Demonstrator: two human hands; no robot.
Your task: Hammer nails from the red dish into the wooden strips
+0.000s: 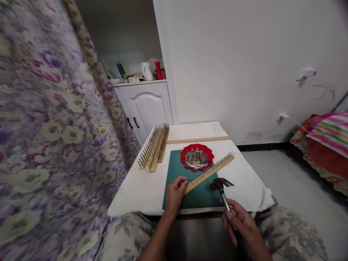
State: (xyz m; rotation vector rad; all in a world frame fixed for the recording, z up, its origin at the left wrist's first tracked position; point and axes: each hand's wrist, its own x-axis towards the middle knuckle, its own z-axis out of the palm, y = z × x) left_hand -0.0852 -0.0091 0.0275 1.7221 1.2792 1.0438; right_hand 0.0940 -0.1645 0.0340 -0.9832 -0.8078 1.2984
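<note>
A wooden strip (208, 174) studded with upright nails lies slantwise across the green mat (174, 165), its far end over the white tabletop. At the strip's near end is my left hand (176, 188), thumb and forefinger pinched together. Whatever sits between those fingertips is too small to make out. My right hand (240, 221) is closed around the handle of a claw hammer (221, 185). The hammer head is raised in front of the strip, apart from it. Just behind the strip, a red scalloped bowl (185, 149) holds many loose nails.
More nail-studded wooden strips (154, 148) lie side by side at the table's left. A bare wooden strip (199, 140) crosses the white tabletop (136, 195) at the back. A floral curtain (54, 127) hangs close on the left; a wall (231, 72) stands behind.
</note>
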